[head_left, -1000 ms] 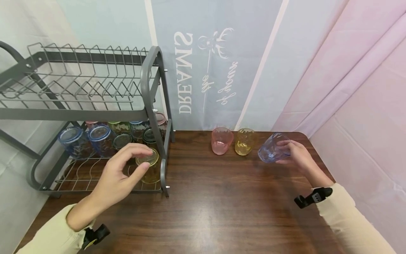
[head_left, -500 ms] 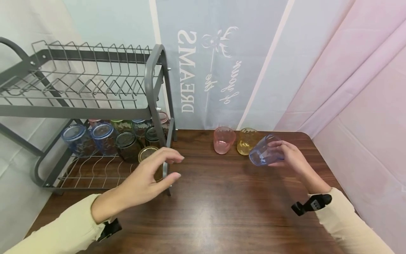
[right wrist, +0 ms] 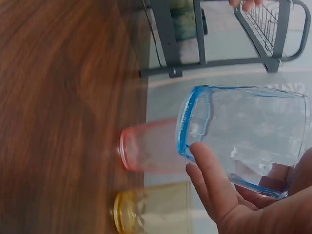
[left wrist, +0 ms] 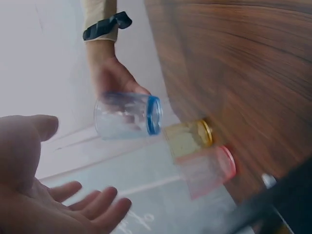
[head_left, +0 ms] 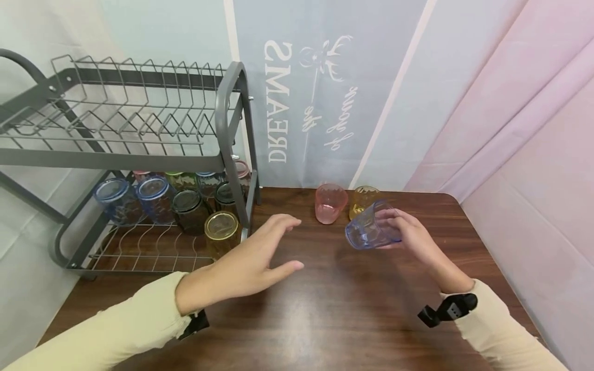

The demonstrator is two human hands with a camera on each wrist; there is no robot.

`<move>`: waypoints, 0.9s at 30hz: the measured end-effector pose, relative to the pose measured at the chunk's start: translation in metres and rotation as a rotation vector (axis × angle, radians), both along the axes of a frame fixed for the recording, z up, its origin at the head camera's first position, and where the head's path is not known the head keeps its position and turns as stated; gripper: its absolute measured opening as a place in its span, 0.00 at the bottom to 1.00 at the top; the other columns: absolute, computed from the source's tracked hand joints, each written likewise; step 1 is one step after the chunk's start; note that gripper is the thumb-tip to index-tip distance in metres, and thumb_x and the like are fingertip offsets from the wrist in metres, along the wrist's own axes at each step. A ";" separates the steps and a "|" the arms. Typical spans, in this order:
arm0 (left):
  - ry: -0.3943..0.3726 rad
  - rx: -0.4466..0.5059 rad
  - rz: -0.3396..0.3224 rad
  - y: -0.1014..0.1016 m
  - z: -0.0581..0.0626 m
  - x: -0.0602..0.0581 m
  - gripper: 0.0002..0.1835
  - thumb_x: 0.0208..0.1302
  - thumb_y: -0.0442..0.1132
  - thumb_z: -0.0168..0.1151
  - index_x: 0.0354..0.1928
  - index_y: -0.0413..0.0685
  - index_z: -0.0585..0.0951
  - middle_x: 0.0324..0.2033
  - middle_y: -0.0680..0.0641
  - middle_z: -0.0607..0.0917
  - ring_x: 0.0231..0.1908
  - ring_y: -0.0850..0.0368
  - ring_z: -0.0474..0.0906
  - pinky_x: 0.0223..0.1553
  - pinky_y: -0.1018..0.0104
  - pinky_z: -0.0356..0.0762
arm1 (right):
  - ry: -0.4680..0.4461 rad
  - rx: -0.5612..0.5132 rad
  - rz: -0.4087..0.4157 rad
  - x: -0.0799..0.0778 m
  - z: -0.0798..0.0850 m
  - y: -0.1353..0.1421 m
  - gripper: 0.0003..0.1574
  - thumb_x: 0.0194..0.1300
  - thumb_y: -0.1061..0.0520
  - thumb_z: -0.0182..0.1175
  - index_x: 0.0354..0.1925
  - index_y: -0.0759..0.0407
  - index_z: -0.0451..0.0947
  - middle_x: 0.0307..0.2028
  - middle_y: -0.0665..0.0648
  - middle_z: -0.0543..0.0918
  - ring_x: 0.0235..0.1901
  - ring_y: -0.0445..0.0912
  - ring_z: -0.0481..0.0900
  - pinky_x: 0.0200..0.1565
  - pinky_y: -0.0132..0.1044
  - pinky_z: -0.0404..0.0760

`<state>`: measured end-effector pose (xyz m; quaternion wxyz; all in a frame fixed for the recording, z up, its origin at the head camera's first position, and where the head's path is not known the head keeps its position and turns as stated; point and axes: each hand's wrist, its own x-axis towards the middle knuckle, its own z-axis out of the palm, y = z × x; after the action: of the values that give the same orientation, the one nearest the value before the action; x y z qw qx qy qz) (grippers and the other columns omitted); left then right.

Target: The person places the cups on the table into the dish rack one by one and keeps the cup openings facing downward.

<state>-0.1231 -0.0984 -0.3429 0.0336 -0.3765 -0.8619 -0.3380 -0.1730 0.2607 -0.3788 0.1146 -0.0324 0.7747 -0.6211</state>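
A clear blue glass is gripped in my right hand, tilted with its thick base toward the left. In the right wrist view, the fingers wrap the side of this blue glass. My left hand holds nothing; thumb and fingers are spread apart, facing the blue glass across a gap. Behind, a pink glass stands upright on the table, and beside it a yellow glass is partly hidden by the blue one.
On the left stands a two-tier grey dish rack. Its lower tier carries several upside-down glasses, among them a yellow-brown one near the right post and a dark one. A printed cloth hangs behind the wooden table.
My left hand has moved right, away from the rack's yellow-brown glass. My right hand has carried the blue glass leftward, so that it now overlaps the yellow glass in the head view.
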 end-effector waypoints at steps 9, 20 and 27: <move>-0.101 0.042 -0.023 0.051 -0.014 -0.012 0.44 0.68 0.51 0.68 0.75 0.39 0.58 0.72 0.43 0.63 0.73 0.53 0.58 0.74 0.57 0.58 | -0.060 -0.101 0.033 0.013 -0.007 -0.026 0.24 0.80 0.58 0.36 0.63 0.72 0.66 0.55 0.67 0.76 0.45 0.46 0.85 0.47 0.52 0.86; -0.201 -0.062 -0.010 0.075 -0.032 -0.013 0.57 0.62 0.58 0.72 0.79 0.39 0.48 0.76 0.41 0.56 0.76 0.49 0.53 0.74 0.53 0.58 | -0.155 -0.321 0.092 0.033 -0.012 -0.054 0.22 0.79 0.60 0.39 0.63 0.68 0.66 0.53 0.54 0.80 0.51 0.45 0.83 0.51 0.50 0.85; -0.078 -0.128 0.020 0.077 -0.040 -0.015 0.66 0.52 0.61 0.78 0.80 0.39 0.45 0.76 0.39 0.58 0.75 0.44 0.56 0.74 0.47 0.57 | -0.195 -0.459 0.203 0.044 -0.011 -0.062 0.13 0.80 0.61 0.40 0.54 0.62 0.69 0.51 0.55 0.80 0.52 0.47 0.83 0.57 0.52 0.81</move>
<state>-0.1379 -0.0214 -0.3829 -0.0210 -0.3559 -0.8861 -0.2961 -0.1292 0.1982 -0.3902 0.2401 -0.0752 0.5919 -0.7658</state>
